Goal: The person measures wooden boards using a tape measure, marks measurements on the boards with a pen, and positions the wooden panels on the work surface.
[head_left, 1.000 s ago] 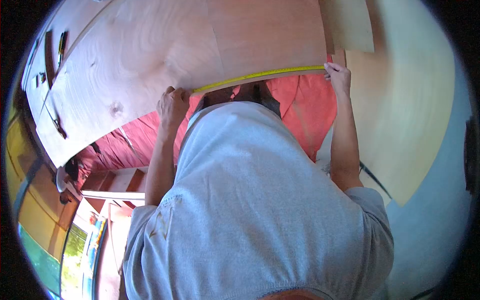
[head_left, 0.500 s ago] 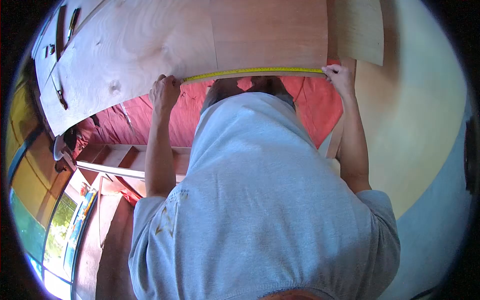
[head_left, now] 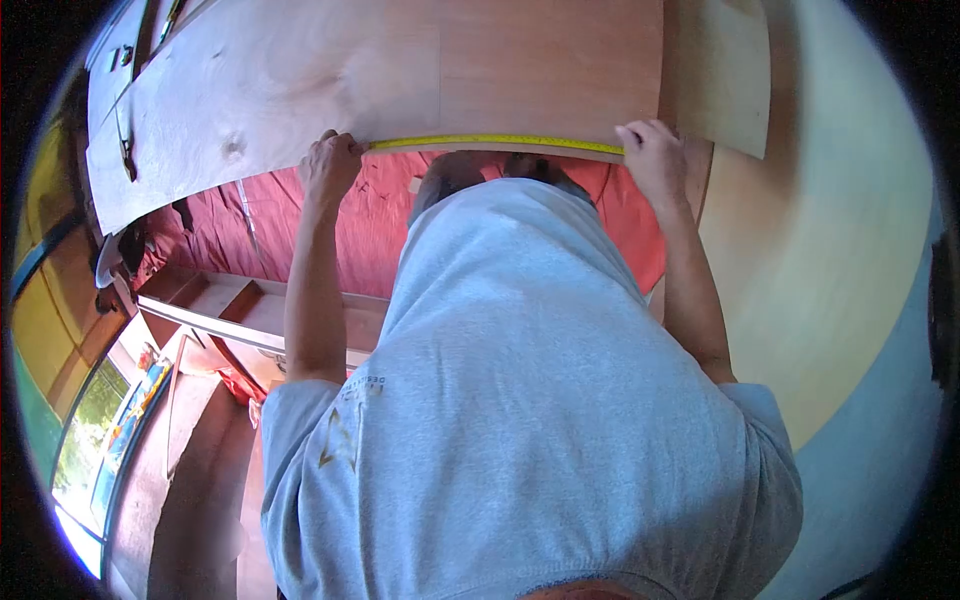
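At twelve o'clock along the plywood's (head_left: 400, 80) edge, the yellow tape (head_left: 500, 141) runs from the left hand (head_left: 328, 168), clenched on it at ten, to the right hand (head_left: 656, 165) at two — its grip unclear — and could skew if either end slips.

Red cloth (head_left: 270, 230); wooden tray (head_left: 215, 296), 2 dividers (head_left: 240, 302) showing; window (head_left: 90, 435).

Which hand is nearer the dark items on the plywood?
The left hand, at the end of the yellow tape towards those items; the right hand is at the other.
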The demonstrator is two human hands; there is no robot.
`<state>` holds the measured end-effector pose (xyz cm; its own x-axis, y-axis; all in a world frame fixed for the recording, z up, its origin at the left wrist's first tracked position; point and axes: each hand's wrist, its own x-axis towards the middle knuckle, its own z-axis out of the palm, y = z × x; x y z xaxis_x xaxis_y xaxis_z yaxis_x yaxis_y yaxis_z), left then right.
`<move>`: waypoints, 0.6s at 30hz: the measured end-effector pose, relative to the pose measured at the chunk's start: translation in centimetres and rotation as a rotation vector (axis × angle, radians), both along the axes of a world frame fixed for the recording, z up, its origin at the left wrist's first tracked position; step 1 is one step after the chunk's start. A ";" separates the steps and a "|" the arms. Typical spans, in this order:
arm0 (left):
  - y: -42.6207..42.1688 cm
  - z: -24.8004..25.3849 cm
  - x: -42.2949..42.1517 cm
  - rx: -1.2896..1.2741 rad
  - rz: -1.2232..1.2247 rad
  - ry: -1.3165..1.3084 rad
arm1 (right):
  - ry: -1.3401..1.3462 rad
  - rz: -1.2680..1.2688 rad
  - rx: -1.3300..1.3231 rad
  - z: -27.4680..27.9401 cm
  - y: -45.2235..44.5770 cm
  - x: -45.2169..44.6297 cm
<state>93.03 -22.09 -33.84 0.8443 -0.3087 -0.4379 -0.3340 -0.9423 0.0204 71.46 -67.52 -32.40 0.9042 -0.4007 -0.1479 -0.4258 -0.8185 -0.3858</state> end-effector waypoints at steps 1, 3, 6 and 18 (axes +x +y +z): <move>0.0 -0.1 0.0 0.001 0.003 -0.004 | -0.119 0.068 0.164 -0.3 1.2 0.7; 0.1 -0.4 -0.1 -0.008 -0.002 -0.017 | 0.004 0.139 0.354 -0.6 4.9 2.7; 0.1 -0.2 -0.2 -0.010 -0.030 -0.038 | 0.157 0.261 0.432 -2.1 10.6 6.1; -0.1 -1.8 -2.1 0.073 0.033 -0.069 | 0.200 0.526 0.335 -3.7 13.9 9.2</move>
<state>90.94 -22.16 -35.67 0.8824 -0.2499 -0.3987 -0.3013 -0.9509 -0.0709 80.65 -53.63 -36.08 0.9089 0.1849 -0.3737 -0.0912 -0.7864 -0.6109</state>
